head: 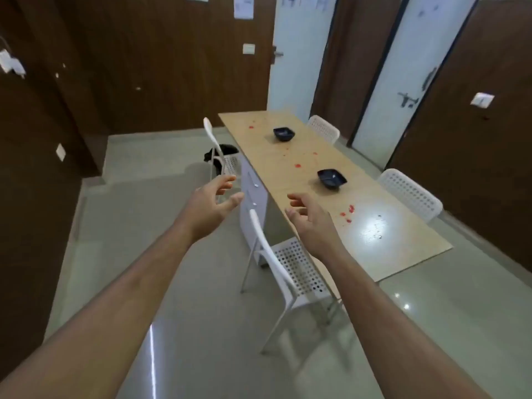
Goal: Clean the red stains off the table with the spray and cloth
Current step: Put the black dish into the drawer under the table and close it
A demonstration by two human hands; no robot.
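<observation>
A long light-wood table [383, 249] stretches away from me on the right. Red stains dot it in three patches: near the far end [251, 127], in the middle [298, 165], and nearer me [348, 213]. My left hand [211, 201] is held out over the floor left of the table, fingers apart, holding nothing. My right hand [311, 218] reaches over the table's near left edge, fingers spread and empty. No spray bottle or cloth shows in this view.
Two dark bowls stand on the table, one far [283, 133], one in the middle [331, 178]. White perforated chairs flank it: a near one [290, 272] below my right hand, a far left one [218, 156], and two on the right [411, 194]. Dark bin [223, 152] behind.
</observation>
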